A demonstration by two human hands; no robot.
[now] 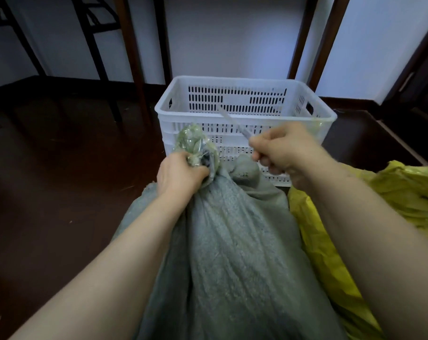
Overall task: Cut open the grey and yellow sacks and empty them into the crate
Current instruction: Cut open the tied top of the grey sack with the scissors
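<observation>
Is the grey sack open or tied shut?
Tied shut: the left hand grips the grey sack by its bunched neck; the right hand holds a knife.

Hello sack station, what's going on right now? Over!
Left hand grips bunched neck of grey sack. Right hand holds knife, blade raised toward white crate. Unopened yellow sack alongside. Nothing blocking crate.

The gathered neck of the grey sack (232,241) is gripped by the left hand (181,173), with greenish plastic (191,138) bunched above the fist. A thin, blurred blade (232,123) is held in the right hand (284,150), pointed toward the white crate (245,81) on the dark floor (73,155). A yellow sack (404,192) is seen beside the grey one, at right.
</observation>
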